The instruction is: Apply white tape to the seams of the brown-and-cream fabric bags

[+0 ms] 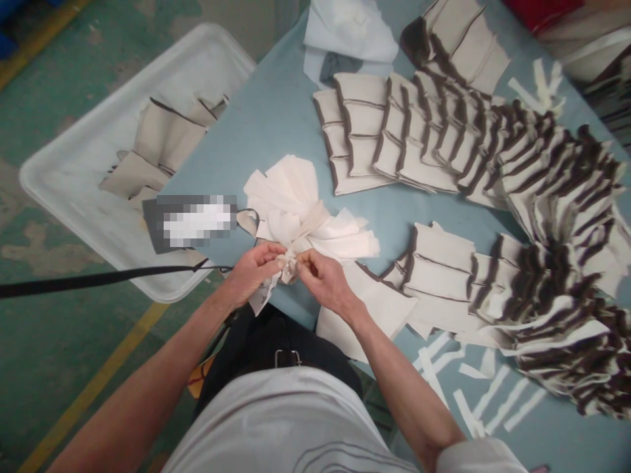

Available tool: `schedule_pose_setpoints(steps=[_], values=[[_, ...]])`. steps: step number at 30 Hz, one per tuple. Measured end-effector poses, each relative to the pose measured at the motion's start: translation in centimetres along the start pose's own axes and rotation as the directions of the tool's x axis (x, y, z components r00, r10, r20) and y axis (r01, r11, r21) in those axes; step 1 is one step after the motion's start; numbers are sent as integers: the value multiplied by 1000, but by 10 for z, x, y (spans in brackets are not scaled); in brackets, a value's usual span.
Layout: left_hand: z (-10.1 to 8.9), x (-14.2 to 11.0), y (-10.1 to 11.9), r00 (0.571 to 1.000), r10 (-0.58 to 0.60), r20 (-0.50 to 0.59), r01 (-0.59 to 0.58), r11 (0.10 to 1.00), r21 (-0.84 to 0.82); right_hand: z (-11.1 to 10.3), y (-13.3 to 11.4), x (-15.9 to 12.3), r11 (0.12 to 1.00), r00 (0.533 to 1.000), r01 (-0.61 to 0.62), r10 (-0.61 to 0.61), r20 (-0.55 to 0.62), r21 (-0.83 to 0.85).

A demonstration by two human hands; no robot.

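Observation:
A bunch of cream fabric strips [315, 230] fans out over the table edge, gathered together at its near end. My left hand [254, 268] is closed around that gathered end, thumb and fingers pressed on the cloth. Close beside it, my right hand [323, 272] pinches the same bunch from the other side. The fingertips of both hands nearly meet, and the exact spot between them is partly hidden. A loose end with dark marks [263, 295] hangs below my left hand.
Overlapping beige fabric pieces with dark edges [365, 125] run along the blue table [276, 98]; a second row [438, 256] lies nearer. White strips [488, 394] are scattered at front right. At left stands a white tub [89, 141] with several pieces; a lanyard badge [197, 223] hangs nearby.

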State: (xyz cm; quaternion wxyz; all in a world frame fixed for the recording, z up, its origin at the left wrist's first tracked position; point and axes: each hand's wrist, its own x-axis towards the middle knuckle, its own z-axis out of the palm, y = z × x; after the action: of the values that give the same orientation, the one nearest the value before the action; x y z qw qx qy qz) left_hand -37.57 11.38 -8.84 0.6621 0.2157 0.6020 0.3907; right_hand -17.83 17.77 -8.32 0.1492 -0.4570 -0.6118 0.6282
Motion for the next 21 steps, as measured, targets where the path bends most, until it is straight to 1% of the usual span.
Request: schedule_pose_setpoints(steps=[3, 6, 10, 15, 18, 21], values=[[-7, -1, 1, 999, -34, 42, 31, 997, 77, 5, 2, -4, 997, 996, 66, -69, -60, -41], [-11, 1, 3, 997, -32, 75, 19, 986, 167, 8, 5, -6, 995, 994, 92, -94, -55, -36], [-12, 4, 7, 998, 30, 61, -45, 964, 263, 9, 12, -5, 1000, 999, 29, -29, -31, 4], [-7, 1, 6, 993, 114, 19, -114, 938, 328, 9, 18, 2, 996, 999, -13, 16, -33, 92], [-4, -5, 4, 987, 161, -18, -144, 922, 360, 10, 17, 2, 992, 999, -34, 38, -29, 122], [0, -10, 4, 980, 195, -29, -170, 909, 381, 13, 13, -2, 989, 999, -42, 45, -20, 143]])
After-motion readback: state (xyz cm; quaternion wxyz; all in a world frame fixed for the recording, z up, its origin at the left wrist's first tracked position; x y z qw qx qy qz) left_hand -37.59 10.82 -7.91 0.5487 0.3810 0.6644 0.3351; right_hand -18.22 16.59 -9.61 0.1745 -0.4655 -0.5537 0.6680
